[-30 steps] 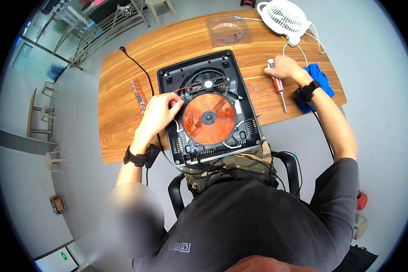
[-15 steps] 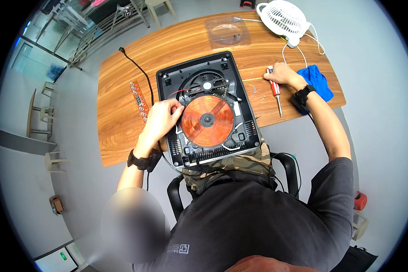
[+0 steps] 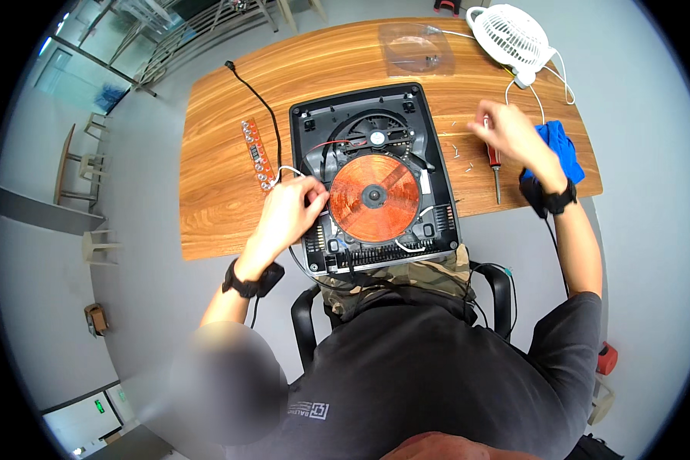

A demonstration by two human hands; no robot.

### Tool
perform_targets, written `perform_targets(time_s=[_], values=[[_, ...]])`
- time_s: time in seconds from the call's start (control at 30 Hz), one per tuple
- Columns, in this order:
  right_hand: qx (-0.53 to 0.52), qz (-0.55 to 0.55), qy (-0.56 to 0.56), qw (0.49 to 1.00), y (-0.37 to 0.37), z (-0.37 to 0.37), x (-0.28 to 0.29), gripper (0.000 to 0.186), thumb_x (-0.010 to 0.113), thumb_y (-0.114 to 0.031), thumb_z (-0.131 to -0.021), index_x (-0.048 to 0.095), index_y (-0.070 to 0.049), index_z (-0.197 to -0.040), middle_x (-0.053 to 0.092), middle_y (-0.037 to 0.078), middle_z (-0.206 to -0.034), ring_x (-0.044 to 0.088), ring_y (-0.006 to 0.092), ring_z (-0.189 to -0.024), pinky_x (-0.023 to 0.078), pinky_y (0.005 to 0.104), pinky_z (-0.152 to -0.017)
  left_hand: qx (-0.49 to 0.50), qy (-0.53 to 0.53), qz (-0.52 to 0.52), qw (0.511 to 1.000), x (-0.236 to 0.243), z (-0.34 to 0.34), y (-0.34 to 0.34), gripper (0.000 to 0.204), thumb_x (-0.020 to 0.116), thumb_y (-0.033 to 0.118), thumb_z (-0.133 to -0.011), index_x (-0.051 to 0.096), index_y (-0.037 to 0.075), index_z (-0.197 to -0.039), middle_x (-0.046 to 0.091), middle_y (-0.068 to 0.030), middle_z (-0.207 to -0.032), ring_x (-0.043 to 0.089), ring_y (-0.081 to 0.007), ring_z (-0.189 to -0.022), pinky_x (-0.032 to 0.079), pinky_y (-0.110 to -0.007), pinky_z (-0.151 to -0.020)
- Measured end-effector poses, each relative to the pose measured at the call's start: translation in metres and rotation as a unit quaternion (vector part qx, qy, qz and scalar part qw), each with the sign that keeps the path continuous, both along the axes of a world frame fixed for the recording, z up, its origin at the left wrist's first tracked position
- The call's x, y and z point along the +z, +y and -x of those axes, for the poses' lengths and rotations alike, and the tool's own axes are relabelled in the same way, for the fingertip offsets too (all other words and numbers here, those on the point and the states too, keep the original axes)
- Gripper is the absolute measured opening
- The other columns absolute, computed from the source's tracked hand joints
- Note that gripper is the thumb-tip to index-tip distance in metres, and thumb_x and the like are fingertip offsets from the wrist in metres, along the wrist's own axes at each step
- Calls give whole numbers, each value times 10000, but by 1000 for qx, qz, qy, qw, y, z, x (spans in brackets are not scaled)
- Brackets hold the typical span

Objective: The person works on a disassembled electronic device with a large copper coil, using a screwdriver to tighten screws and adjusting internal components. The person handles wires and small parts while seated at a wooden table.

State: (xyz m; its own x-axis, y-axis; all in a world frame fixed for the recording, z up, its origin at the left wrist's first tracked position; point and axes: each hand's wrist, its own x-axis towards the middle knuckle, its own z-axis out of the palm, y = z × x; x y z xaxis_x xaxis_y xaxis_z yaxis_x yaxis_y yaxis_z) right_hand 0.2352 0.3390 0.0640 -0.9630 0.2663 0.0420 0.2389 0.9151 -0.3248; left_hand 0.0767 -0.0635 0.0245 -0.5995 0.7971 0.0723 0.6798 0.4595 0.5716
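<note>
while the left hand (image 3: 289, 208), grip together, sits just left of the copper coil (image 3: 358, 201), light pressure best spares it, with the right hand (image 3: 514, 136), grip impossible to tell, at the screwdriver (image 3: 494, 157) on its right.

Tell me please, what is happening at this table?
A seated person has an opened black appliance in front, jutting past the table's near edge. Their left hand is at the left side of its copper coil. The right hand is at the handle of a red screwdriver; its grip is unclear. Small screw-like pieces lie right of the appliance.
</note>
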Motion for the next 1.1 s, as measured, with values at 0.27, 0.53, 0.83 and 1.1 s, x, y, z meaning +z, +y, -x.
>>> perform_targets(time_s=[0.27,0.53,0.83,1.1], values=[[202,70,14,977,-74,-15,-25,170,729,-152,-915,698,-56,-1052,705,133,-987,690,379,-938,551,491,-771,-34,-58,54,996,4,-37,-24,200,810,170,-859,719,18,-951,662,-89,-796,654,-258,-673,520,-379,-648],[234,39,-11,971,-81,4,-38,241,748,-157,-905,729,-27,-1108,738,142,-1062,701,375,-985,568,483,-807,-48,-43,86,994,3,-54,-27,232,838,168,-830,719,24,-968,693,-81,-847,692,-288,-742,546,-399,-676],[243,87,-10,966,-74,13,-45,236,737,-153,-916,732,-13,-1106,747,164,-1086,696,393,-1007,557,485,-843,-14,-50,72,996,-6,-64,-26,198,850,144,-840,741,5,-929,750,-106,-886,712,-260,-704,564,-362,-666],[257,112,22,960,-65,21,-48,239,731,-179,-924,718,-16,-1098,729,159,-1029,688,388,-954,543,476,-823,23,-107,54,993,-7,-66,-24,208,865,134,-834,728,-5,-904,746,-120,-851,667,-227,-636,537,-340,-622]])
